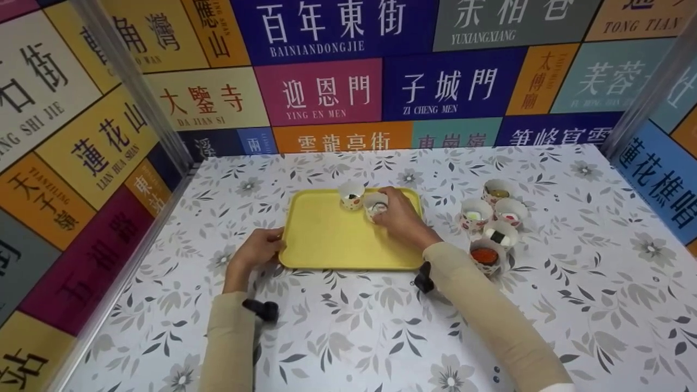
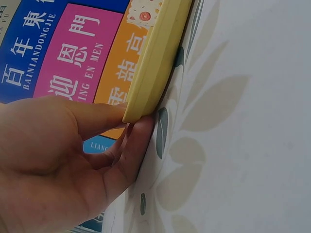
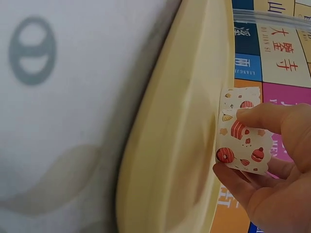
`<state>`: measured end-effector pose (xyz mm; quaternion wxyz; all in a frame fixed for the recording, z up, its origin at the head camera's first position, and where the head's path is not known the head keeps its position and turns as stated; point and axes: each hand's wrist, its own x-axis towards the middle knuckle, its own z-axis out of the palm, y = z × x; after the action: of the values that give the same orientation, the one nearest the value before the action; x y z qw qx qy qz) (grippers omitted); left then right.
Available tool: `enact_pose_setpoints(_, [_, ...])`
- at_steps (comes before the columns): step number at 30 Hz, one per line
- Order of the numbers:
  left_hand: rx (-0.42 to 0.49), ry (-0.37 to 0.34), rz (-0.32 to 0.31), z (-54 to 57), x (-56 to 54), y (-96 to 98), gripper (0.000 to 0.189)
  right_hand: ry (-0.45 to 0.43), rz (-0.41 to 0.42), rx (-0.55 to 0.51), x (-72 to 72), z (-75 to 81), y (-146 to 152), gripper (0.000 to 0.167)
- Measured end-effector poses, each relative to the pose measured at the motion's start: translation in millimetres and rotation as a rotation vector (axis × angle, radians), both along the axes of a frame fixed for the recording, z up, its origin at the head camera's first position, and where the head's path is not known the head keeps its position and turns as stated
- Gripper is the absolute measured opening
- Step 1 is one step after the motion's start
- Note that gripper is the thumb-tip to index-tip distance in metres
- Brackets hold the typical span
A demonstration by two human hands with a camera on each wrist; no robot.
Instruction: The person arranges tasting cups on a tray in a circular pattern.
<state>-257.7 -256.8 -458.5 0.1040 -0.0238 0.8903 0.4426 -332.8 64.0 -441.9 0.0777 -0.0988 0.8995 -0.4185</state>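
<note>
In the right hand point(image 1: 401, 215), a pastry-printed cup point(image 3: 241, 145)

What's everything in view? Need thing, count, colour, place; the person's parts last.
table: 1, white with grey leaf print, under everything
tray: 1, yellow, on the table
loose cup: 1, white printed, far side of the tray
held cup: 1, white with red print, right of the loose cup; base contact unclear
clustered cups: 5, white printed, right of the tray; one has an orange-red filling
walls: 3, multicoloured lettered blocks, behind and at both sides
wrist devices: 2, black, one per wrist
sleeves: 2, beige, on the arms
left hand: 1, bare, pinching the tray's left edge
right hand: 1, bare, pinching the held cup
</note>
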Motion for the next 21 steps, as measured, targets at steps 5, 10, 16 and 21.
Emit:
enact_pose_setpoints(5, [0.009,0.007,-0.002,0.2,1.3,0.0,0.043,-0.03,-0.02,-0.032,-3.2,-2.6,0.0,0.069])
enact_pose_setpoints(10, [0.035,0.011,-0.001,0.5,1.6,-0.6,0.043,-0.009,-0.022,-0.022,-4.9,-5.0,-0.5,0.068])
enact_pose_setpoints(16, [0.024,0.006,0.006,-0.7,1.2,-1.0,0.042,0.003,-0.02,-0.05,-6.4,-7.3,-4.1,0.069])
enact_pose_setpoints(21, [0.014,0.003,-0.001,-0.5,0.6,-0.1,0.043,-0.013,-0.025,-0.067,-6.8,-7.7,-7.3,0.073])
